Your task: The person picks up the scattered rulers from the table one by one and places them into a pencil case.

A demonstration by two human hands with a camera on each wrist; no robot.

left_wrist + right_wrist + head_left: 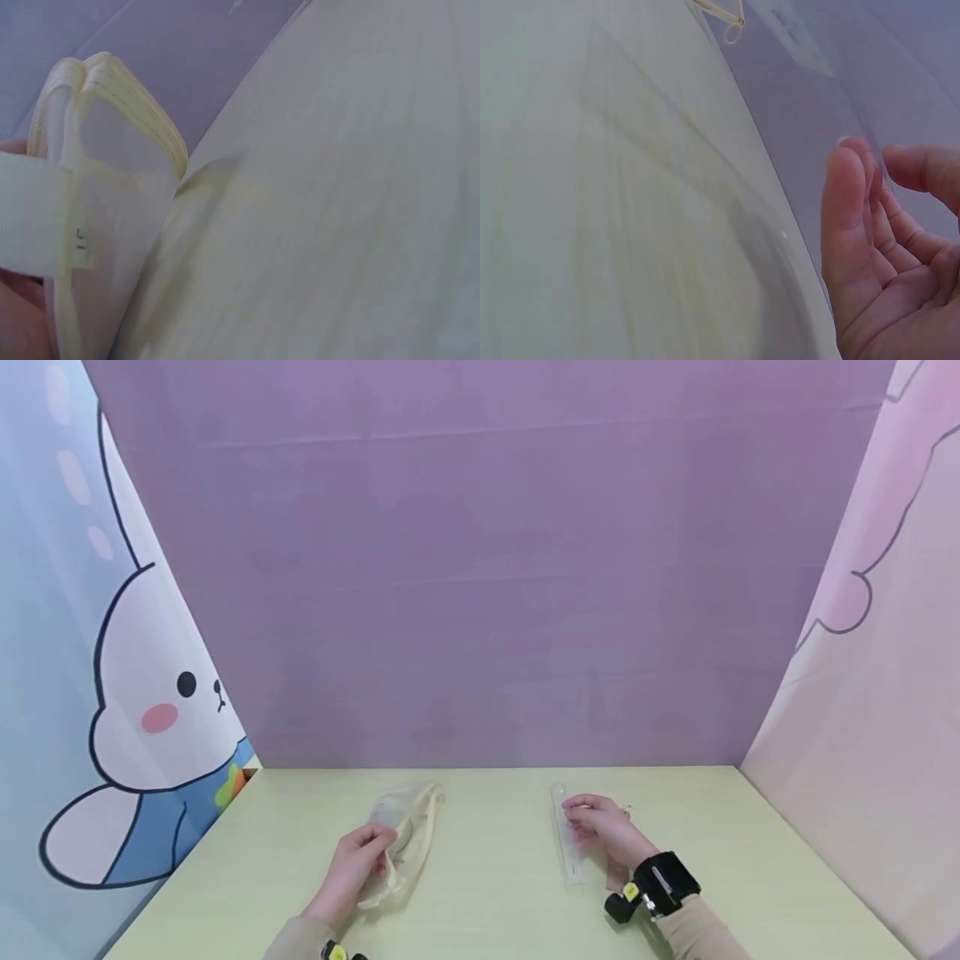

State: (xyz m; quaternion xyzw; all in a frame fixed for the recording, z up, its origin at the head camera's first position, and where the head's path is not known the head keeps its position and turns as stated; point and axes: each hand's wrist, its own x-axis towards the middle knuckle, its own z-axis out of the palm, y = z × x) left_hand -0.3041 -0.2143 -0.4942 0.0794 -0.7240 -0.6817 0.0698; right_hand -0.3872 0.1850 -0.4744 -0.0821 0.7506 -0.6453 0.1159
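Observation:
My left hand grips a see-through mesh pouch with cream trim, holding it by its near side over the table. In the left wrist view the pouch stands on edge, and a white band crosses its side next to my fingers. Something pale and greyish shows dimly through the mesh. At the right, my right hand pinches a long clear plastic strip, like a ruler, near its far end. The right wrist view shows thumb and fingertips close together, the strip faint behind them.
A pale wooden table lies under both hands. Behind it rises a purple backdrop, with printed curtains at left and right. Each wrist carries a strapped camera. A thin beige cord loop shows beyond the right hand.

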